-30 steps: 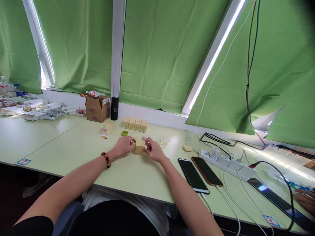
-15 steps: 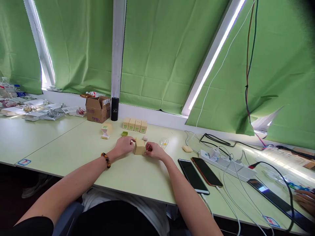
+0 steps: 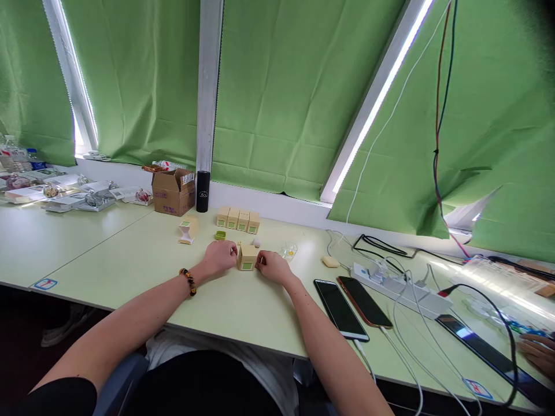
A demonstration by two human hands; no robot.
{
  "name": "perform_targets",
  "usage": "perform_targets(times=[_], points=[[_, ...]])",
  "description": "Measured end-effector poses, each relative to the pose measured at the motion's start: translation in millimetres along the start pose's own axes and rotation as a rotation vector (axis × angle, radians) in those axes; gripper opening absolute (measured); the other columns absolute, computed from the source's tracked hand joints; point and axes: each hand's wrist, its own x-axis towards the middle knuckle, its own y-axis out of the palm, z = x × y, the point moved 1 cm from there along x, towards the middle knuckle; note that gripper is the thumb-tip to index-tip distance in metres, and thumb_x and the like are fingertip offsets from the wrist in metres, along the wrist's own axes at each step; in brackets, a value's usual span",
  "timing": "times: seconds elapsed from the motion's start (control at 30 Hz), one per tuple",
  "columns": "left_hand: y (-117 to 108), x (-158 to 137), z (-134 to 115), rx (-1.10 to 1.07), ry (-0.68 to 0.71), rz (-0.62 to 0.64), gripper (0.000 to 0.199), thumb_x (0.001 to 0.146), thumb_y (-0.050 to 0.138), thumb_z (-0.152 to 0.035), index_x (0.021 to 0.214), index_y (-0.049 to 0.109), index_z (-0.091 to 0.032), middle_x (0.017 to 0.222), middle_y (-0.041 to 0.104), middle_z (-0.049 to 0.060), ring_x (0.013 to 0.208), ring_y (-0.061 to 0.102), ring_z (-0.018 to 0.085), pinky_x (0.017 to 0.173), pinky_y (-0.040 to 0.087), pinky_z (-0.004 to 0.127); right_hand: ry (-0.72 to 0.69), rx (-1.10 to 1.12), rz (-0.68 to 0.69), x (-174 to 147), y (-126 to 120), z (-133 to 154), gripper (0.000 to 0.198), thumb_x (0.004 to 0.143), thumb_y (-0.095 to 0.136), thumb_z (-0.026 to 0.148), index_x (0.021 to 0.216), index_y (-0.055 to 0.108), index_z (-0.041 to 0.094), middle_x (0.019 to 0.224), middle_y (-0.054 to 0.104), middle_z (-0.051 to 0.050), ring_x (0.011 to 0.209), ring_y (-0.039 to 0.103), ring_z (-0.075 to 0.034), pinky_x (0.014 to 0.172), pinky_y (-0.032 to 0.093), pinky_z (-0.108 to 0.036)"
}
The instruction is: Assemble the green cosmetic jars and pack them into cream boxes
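A small tan carton (image 3: 247, 258) with a green label facing me stands upright on the table between my hands. My left hand (image 3: 220, 256), a beaded bracelet on its wrist, has its fingers curled against the carton's left side. On the right side, the bent fingertips of my right hand (image 3: 273, 266) press at the edge. Just behind are a green tub (image 3: 220, 236), a small pale round item (image 3: 256, 243) and a clear plastic piece (image 3: 289, 251). An opened tan carton (image 3: 187, 231) lies to the left. Several matching cartons (image 3: 237, 220) form a row farther back.
A brown cardboard box (image 3: 173, 193) and black tumbler (image 3: 202, 192) stand by the wall. Right of my arm lie two phones (image 3: 340, 309), a beige object (image 3: 330, 262) and a power strip (image 3: 396, 290) with cables. Another person's hand (image 3: 537, 349) shows far right.
The carton has turned, so its green label now faces me where a plain side showed before. Both hands stay beside it, with the right fingers drawn closer together.
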Motion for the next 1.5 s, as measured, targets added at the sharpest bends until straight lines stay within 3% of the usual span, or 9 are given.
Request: perform_targets(times=[0.3, 0.5, 0.6, 0.73, 0.87, 1.03, 1.13, 1.27, 1.5], points=[[-3, 0, -2, 0.04, -0.027, 0.013, 0.021, 0.081, 0.056, -0.021, 0.084, 0.076, -0.02, 0.082, 0.076, 0.009, 0.076, 0.07, 0.023, 0.068, 0.047, 0.031, -0.034, 0.116, 0.062, 3, -4, -10, 0.027, 0.07, 0.076, 0.01, 0.091, 0.063, 0.022, 0.08, 0.069, 0.002, 0.07, 0.063, -0.013, 0.06, 0.043, -0.023], [0, -1, 0, 0.074, -0.019, 0.002, 0.021, 0.083, 0.054, -0.022, 0.083, 0.075, -0.02, 0.08, 0.075, 0.009, 0.073, 0.069, 0.023, 0.066, 0.045, 0.032, -0.11, 0.374, 0.08, -3, -15, 2, 0.068, 0.069, 0.081, 0.022, 0.128, 0.048, 0.026, 0.132, 0.057, -0.007, 0.073, 0.062, -0.01, 0.075, 0.054, -0.031], [1, -1, 1, 0.093, -0.029, 0.006, 0.021, 0.083, 0.055, -0.022, 0.084, 0.076, -0.02, 0.08, 0.075, 0.009, 0.073, 0.069, 0.023, 0.067, 0.045, 0.032, -0.17, 0.418, 0.044, -2, -14, 12, 0.077, 0.068, 0.081, 0.022, 0.135, 0.044, 0.028, 0.142, 0.05, -0.009, 0.086, 0.062, -0.014, 0.085, 0.054, -0.035], [-2, -2, -1, 0.137, -0.029, 0.025, 0.024, 0.084, 0.053, -0.022, 0.088, 0.076, -0.019, 0.083, 0.076, 0.01, 0.076, 0.069, 0.024, 0.068, 0.044, 0.032, -0.188, 0.391, 0.016, -1, -7, 19, 0.075, 0.067, 0.079, 0.017, 0.133, 0.046, 0.028, 0.142, 0.052, -0.007, 0.096, 0.059, -0.017, 0.09, 0.052, -0.036], [-4, -4, -5, 0.171, -0.017, 0.04, 0.026, 0.085, 0.051, -0.021, 0.089, 0.076, -0.019, 0.085, 0.077, 0.01, 0.078, 0.07, 0.024, 0.069, 0.043, 0.032, -0.172, 0.365, 0.053, -1, -7, 26, 0.06, 0.072, 0.073, 0.016, 0.128, 0.051, 0.025, 0.126, 0.062, -0.005, 0.091, 0.06, -0.017, 0.086, 0.051, -0.035], [-4, -4, -8, 0.187, -0.016, 0.044, 0.026, 0.085, 0.052, -0.021, 0.092, 0.077, -0.02, 0.087, 0.078, 0.009, 0.08, 0.07, 0.025, 0.072, 0.043, 0.034, -0.18, 0.323, 0.067, 15, -29, 29, 0.049, 0.069, 0.073, 0.011, 0.114, 0.06, 0.023, 0.106, 0.068, -0.002, 0.083, 0.062, -0.016, 0.077, 0.051, -0.03], [-4, -3, -9, 0.18, -0.006, 0.039, 0.027, 0.084, 0.052, -0.019, 0.092, 0.077, -0.021, 0.087, 0.078, 0.008, 0.08, 0.07, 0.025, 0.073, 0.043, 0.035, -0.105, 0.261, -0.037, 40, -52, 13, 0.051, 0.07, 0.075, 0.012, 0.117, 0.059, 0.022, 0.108, 0.07, -0.003, 0.083, 0.063, -0.015, 0.076, 0.05, -0.027], [-3, -3, -11, 0.175, 0.035, 0.025, 0.027, 0.084, 0.05, -0.017, 0.089, 0.076, -0.02, 0.085, 0.079, 0.008, 0.078, 0.07, 0.025, 0.073, 0.043, 0.036, 0.16, 0.08, -0.15, 81, -74, -20, 0.052, 0.076, 0.073, 0.016, 0.125, 0.056, 0.023, 0.122, 0.069, -0.004, 0.092, 0.066, -0.016, 0.075, 0.049, -0.024], [0, -6, -14, 0.169, 0.068, 0.016, 0.025, 0.085, 0.05, -0.016, 0.088, 0.075, -0.019, 0.082, 0.078, 0.009, 0.076, 0.07, 0.025, 0.079, 0.043, 0.038, 0.329, -0.052, -0.129, 120, -46, -43, 0.049, 0.075, 0.071, 0.009, 0.122, 0.06, 0.019, 0.117, 0.071, -0.011, 0.105, 0.066, -0.025, 0.077, 0.049, -0.028]])
